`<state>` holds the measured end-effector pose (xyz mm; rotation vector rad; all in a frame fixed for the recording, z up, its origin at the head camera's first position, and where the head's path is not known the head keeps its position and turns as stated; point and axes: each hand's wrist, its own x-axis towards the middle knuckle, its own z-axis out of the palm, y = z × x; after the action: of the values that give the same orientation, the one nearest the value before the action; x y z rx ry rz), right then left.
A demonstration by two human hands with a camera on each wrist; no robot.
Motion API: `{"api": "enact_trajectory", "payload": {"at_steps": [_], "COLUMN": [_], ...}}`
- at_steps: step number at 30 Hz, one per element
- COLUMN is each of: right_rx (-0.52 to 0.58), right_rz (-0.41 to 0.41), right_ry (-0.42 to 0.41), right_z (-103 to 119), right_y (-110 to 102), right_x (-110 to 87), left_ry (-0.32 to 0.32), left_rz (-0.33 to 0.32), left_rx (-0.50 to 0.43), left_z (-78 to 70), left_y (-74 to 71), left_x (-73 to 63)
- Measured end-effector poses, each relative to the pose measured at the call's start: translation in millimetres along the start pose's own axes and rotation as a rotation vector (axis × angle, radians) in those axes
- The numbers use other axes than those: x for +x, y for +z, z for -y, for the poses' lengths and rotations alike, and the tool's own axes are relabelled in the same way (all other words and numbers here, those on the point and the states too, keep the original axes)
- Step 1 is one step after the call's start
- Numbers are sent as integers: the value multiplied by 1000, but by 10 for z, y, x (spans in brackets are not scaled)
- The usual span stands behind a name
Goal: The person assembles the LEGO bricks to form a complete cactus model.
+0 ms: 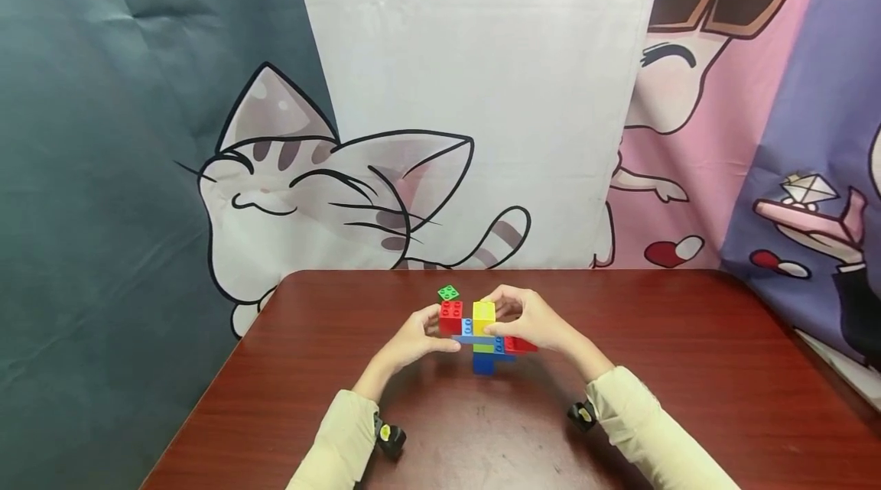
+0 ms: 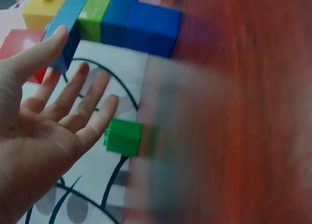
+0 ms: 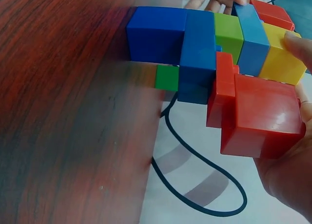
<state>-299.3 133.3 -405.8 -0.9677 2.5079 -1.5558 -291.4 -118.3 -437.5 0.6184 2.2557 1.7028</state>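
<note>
A model of toy building bricks stands upright on the table, a dark blue brick at its foot. Above come a long blue brick, a lime green brick and another long blue brick. My right hand pinches the yellow brick on top, thumb in front, fingers behind. At the upper left end sits a red brick; my left hand pinches that end, thumb below on the blue brick, other fingers spread. More red bricks sit on the right side.
A loose green brick lies behind the model on the brown table, close to the far edge. Behind the table hangs a cloth printed with a cartoon cat.
</note>
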Motion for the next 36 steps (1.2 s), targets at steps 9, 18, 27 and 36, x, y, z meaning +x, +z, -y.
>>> {"api": "enact_trajectory", "payload": {"at_steps": [9,18,27,36], "right_rx": [-9,-14,-3,-17], "right_rz": [-10,-9,-15,-2], "right_ry": [12,20,30,38], "right_z": [13,-9,-6,-41], "right_y": [-18,4,7,22], "right_x": [-3,-18,-1,-2], "left_ry": [-23,-104,-173,-82], "left_rz": [-180,-474,-486,-518], "left_rx": [26,-17,-136,-215], "left_z": [84,233,340,889], "left_y": [-237,-124,-20,-53], "left_x": [77,357,575,858]}}
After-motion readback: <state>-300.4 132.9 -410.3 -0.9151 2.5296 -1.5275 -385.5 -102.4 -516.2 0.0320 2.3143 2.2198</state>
